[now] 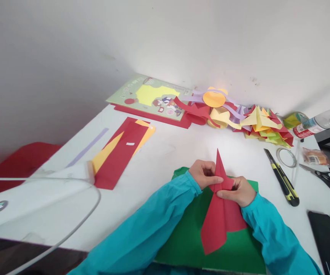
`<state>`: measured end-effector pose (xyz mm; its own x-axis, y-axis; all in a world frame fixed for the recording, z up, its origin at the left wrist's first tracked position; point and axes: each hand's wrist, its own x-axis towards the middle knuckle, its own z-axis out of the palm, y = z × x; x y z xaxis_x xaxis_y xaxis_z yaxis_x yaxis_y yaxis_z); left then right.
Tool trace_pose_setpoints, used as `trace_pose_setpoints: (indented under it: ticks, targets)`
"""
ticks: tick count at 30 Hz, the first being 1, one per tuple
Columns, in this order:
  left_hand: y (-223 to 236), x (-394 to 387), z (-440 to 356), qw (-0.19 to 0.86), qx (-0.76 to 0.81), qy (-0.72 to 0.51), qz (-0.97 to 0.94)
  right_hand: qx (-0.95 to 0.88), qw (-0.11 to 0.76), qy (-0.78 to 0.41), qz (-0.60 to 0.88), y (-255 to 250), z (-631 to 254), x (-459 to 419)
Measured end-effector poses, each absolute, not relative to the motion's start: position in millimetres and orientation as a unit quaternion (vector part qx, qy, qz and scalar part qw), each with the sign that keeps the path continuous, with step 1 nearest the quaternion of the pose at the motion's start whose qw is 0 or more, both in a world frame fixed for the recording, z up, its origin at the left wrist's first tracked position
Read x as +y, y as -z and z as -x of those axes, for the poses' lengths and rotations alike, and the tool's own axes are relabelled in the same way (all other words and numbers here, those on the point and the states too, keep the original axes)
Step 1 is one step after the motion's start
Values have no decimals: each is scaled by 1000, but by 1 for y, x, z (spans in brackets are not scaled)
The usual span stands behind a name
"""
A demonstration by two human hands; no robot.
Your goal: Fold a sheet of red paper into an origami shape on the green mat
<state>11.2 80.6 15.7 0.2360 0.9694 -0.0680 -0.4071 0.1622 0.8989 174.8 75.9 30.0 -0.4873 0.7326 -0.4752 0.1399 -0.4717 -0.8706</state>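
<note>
A partly folded sheet of red paper [216, 227] is held up over a green mat [187, 244], its pointed tip aimed away from me. My left hand [204, 175] pinches the paper near the base of that tip, thumb on top. On the other side, my right hand [237, 191] grips the same paper between thumb and fingers, just right of the central crease. Below the hands the sheet widens into two loose flaps over the mat. Parts of the fingers behind the paper are hidden.
On the right lie a utility knife [282, 177], a tape roll [286, 157], scissors [329, 179] and a dark phone [325, 236]. Folded paper pieces [260, 122] and a bottle [322, 122] stand behind. Red strips [121, 156], a white device [39, 194] and its cable [94, 206] are left.
</note>
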Motion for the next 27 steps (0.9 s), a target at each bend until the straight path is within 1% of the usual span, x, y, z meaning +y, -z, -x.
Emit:
trace_pose_setpoints:
  ticks: [5,8,14,20,23,27]
  targets:
    - [-11,77,-15,701,339,-473,-413,-474,205,-719,465,-28,-177,77]
    - [-8,74,-16,682,327,-482,-442,-507,206,-698,463,-26,-179,79]
    - [-12,76,-14,672,341,-500,-427,-550,128,-698,440,-27,-181,84]
    - [-18,75,-14,660,339,-515,-429,-554,143,-689,444,-31,-180,84]
    - [-21,77,-11,658,346,-519,-421,-561,115,-678,460,-33,-179,83]
    - [-25,81,-2,630,383,-525,-426,-545,90,-671,494,-35,-177,82]
